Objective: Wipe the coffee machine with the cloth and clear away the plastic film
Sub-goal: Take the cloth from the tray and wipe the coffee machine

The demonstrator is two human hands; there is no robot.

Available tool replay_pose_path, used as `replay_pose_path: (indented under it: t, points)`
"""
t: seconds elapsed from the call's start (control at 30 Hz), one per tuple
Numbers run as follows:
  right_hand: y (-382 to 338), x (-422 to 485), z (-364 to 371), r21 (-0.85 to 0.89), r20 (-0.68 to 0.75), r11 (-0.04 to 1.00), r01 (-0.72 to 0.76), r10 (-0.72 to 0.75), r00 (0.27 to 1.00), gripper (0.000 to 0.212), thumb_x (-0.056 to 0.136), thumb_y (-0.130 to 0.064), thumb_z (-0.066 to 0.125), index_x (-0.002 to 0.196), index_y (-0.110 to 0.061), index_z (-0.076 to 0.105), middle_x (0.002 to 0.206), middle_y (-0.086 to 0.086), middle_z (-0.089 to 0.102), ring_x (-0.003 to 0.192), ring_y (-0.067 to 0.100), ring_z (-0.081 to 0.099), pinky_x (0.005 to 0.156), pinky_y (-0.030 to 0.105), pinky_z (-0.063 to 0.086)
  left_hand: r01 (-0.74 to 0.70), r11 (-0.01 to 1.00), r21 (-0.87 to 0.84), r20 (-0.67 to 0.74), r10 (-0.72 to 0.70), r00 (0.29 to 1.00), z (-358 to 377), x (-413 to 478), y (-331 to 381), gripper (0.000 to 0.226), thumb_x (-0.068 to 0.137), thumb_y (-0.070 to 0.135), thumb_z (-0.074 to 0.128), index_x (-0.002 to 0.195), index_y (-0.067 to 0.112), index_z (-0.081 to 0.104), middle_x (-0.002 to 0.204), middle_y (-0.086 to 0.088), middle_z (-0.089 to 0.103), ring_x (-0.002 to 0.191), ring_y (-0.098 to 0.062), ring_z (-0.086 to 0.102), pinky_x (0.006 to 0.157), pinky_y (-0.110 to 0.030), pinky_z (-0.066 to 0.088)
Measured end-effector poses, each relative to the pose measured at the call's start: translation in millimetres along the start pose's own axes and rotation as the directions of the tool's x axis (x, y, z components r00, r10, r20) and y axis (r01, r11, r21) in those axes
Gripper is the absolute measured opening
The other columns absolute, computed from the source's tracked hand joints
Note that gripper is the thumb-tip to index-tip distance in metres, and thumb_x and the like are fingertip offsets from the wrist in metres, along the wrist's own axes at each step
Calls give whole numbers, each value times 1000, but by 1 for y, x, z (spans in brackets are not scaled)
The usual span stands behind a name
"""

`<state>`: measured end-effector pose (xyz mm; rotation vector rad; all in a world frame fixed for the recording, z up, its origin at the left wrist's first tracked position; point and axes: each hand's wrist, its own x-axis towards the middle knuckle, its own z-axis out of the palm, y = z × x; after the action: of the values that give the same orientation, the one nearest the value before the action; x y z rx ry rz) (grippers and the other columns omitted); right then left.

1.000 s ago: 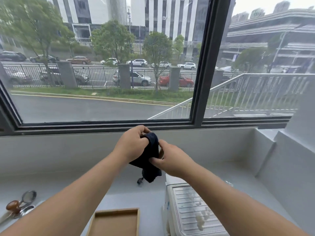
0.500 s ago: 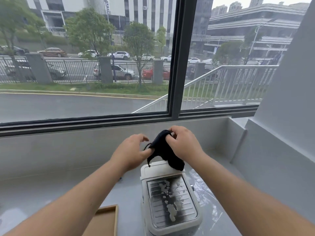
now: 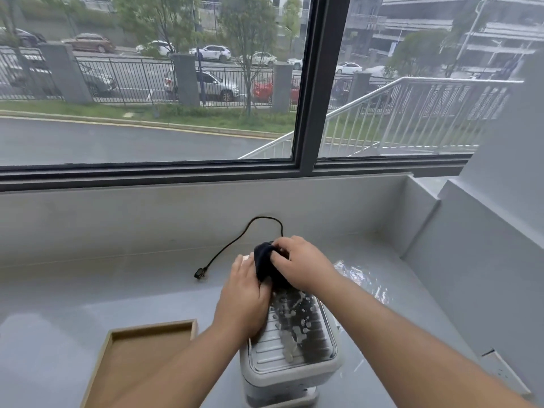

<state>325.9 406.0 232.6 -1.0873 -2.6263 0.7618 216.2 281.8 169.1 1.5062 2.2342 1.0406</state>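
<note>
A white coffee machine [image 3: 294, 351] stands on the grey counter below me, its ribbed metal top spotted with white flecks. My right hand [image 3: 300, 265] presses a bunched dark cloth [image 3: 265, 265] onto the far end of that top. My left hand [image 3: 244, 295] lies flat on the machine's left side, fingers touching the cloth. Crinkled clear plastic film [image 3: 363, 279] lies on the counter just right of the machine, partly hidden behind my right forearm.
A shallow wooden tray [image 3: 141, 354] sits left of the machine. The machine's black power cord [image 3: 235, 242] loops over the counter behind it, its plug lying loose. A raised grey ledge [image 3: 471, 260] borders the counter on the right, and the window wall is behind.
Both hands came down from mid-air, bringing the cloth onto the machine's top. My left hand moved from the cloth's edge to the machine's side. The view tilted down and shifted.
</note>
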Motion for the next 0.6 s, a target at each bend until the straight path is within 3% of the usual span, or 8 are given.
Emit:
replay_pose_path:
  t: [0.13,0.23,0.37,0.47,0.6]
  points:
    - [4,9,14,-27,23,999,38,-37,999,28,93,-40,55,116,-34,69,105,-2,62,101,26,63,85,40,53,37,998,-51,-53,-39,998,2,1,-3,30,103,32,35,128,34,52,119,12,56,128,-19,47,102,-49,47]
    - [9,14,25,-84,55,994,73,-69,996,33,95,-38,54,126,-37,66,117,2,61,110,28,61,91,40,50,53,997,-64,-56,-56,997,4,1,-5,32,101,30,37,130,33,52,127,11,57,138,-18,42,109,-47,43]
    - [13,11,35,-103,26,989,104,-102,994,32,94,-34,54,124,-34,65,115,3,64,111,29,60,89,41,50,78,996,-53,-67,-82,994,7,0,-8,39,103,33,43,141,35,50,145,11,55,151,-15,30,120,-39,33]
    - [13,1,40,-114,26,983,141,-139,990,27,92,-33,53,116,-32,64,103,2,63,101,30,62,74,38,46,149,983,-111,-67,-157,985,9,-4,-9,53,100,48,42,151,30,46,158,9,46,154,-8,22,121,-30,24]
    - [9,-24,46,-104,22,977,188,-187,982,13,95,-41,51,105,-36,57,89,-6,50,89,28,61,65,37,38,192,964,-183,-58,-206,977,6,-9,-11,74,90,71,29,151,31,44,159,11,43,150,-3,27,118,-31,32]
